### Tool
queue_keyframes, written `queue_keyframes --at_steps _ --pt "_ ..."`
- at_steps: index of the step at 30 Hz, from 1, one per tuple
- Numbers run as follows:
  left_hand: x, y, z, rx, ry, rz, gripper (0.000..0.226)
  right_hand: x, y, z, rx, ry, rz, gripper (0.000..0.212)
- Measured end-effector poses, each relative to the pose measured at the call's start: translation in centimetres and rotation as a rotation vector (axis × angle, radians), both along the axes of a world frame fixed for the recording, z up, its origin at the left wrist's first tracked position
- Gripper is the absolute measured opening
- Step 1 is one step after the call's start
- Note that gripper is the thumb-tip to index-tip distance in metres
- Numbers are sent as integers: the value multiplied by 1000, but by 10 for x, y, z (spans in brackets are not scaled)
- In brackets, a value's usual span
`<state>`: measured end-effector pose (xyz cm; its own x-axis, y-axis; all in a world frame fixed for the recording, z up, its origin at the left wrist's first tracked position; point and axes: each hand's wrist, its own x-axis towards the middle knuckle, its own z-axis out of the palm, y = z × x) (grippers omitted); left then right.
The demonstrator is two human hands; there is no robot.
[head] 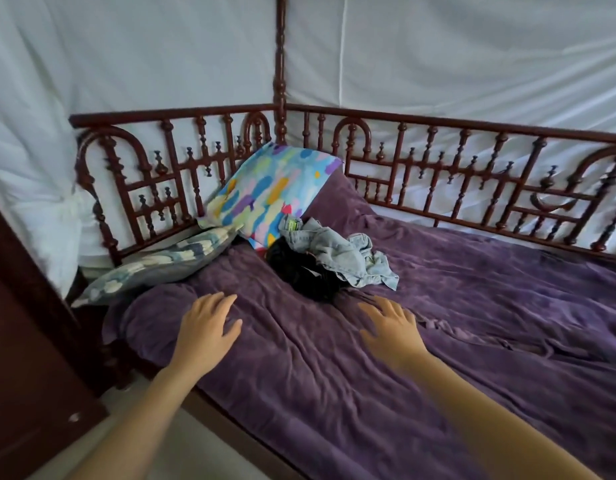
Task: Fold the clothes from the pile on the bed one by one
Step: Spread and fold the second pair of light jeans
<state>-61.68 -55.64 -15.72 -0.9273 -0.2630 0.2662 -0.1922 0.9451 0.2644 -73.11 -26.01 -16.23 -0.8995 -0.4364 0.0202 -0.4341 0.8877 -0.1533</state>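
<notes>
A small pile of clothes lies on the purple bedspread (438, 306) near the pillows. On top is a crumpled light-blue denim garment (337, 251); under it a black garment (306, 271) sticks out toward me. My left hand (208, 329) is stretched out over the bedspread with fingers spread, to the left of the pile and short of it. My right hand (391, 325) is also out with spread fingers, just in front of the black garment. Neither hand holds anything.
A bright multicoloured pillow (268, 188) leans against the dark red wooden bed rail (473, 174) behind the pile. A grey-blue patterned pillow (161, 265) lies at the left. A dark wooden cabinet (26, 358) stands at the far left. White netting hangs all around.
</notes>
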Motion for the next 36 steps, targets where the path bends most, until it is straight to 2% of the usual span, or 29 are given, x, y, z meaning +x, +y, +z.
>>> queue_keyframes --at_steps 11,16,20,28,36 --pt "-93 -72 -16 -94 -122 -16 52 -111 -91 -22 -73 -91 36 53" --pt "-139 -100 -29 8 -102 34 49 -150 -132 -37 -76 -166 35 53" --pt "-161 -114 -60 70 -168 2 49 -165 -152 -55 -34 -229 9 52" --pt "-256 -168 -86 176 -205 -209 47 -202 -189 -66 -7 -243 -249 51" --pt "-361 -221 -88 152 -188 -349 46 -250 -234 -63 23 -235 -412 50"
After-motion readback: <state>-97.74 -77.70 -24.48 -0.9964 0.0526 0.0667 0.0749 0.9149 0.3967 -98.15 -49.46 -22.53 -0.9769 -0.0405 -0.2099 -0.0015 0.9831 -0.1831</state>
